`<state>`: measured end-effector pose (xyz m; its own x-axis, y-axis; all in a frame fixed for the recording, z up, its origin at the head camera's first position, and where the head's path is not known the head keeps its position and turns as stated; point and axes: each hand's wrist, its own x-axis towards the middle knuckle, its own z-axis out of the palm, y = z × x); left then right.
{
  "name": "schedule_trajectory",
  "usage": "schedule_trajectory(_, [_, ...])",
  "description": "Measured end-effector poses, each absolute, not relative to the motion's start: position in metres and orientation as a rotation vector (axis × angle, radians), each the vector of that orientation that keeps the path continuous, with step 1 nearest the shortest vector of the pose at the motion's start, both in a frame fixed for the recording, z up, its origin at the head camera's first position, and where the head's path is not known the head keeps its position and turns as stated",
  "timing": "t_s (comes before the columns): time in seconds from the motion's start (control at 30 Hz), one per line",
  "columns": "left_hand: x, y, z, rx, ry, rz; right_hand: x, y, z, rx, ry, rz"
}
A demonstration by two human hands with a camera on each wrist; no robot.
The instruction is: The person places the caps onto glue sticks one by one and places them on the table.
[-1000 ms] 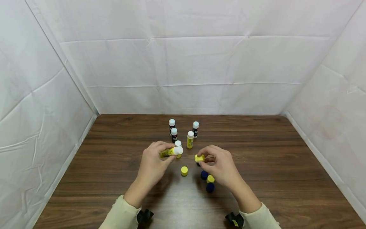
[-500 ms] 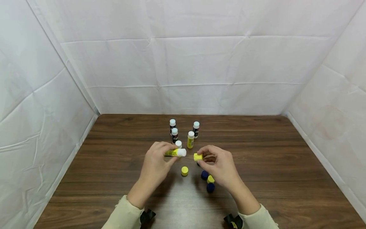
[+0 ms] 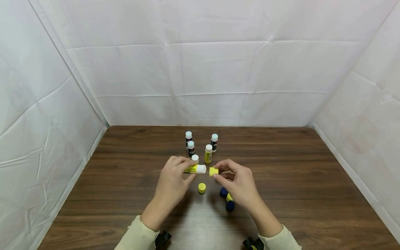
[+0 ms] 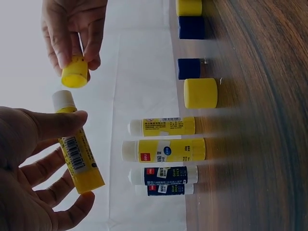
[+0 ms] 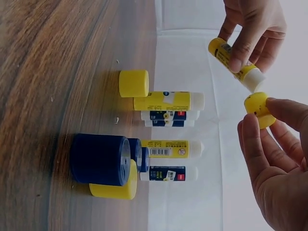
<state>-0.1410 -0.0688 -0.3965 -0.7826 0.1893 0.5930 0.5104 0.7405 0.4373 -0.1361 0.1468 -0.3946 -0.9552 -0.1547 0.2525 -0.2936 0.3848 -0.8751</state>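
My left hand (image 3: 172,179) grips a yellow glue stick (image 4: 80,149) by its barrel, its bare white end pointing right. Facing that end, a yellow cap (image 3: 214,171) is pinched between the thumb and fingers of my right hand (image 3: 240,180). A small gap separates the cap from the white tip in the head view; the left wrist view also shows them apart, with the cap's open mouth toward the tip. Both things are held above the table. Just behind my left hand stands another uncapped yellow glue stick (image 4: 163,150), partly hidden by the hand in the head view.
A second yellow glue stick (image 3: 208,154) and several dark blue glue sticks (image 3: 191,150) stand uncapped farther back. On the wooden table (image 3: 125,194) a lone yellow cap (image 3: 201,188) lies between the hands. Blue caps (image 3: 230,206) and a yellow one sit under my right hand.
The left hand has moved right and levelled its glue stick. The right hand has shifted slightly left with the yellow cap, so the gap between cap and white tip has narrowed.
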Motion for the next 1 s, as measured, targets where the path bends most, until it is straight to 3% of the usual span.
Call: schedule_trajectory(1.0, [-0.1363,-0.0643,-0.3942,-0.597,-2.377,-0.714,-0.1335,0.1435,-0.3935,0.369,-2.422,1.836])
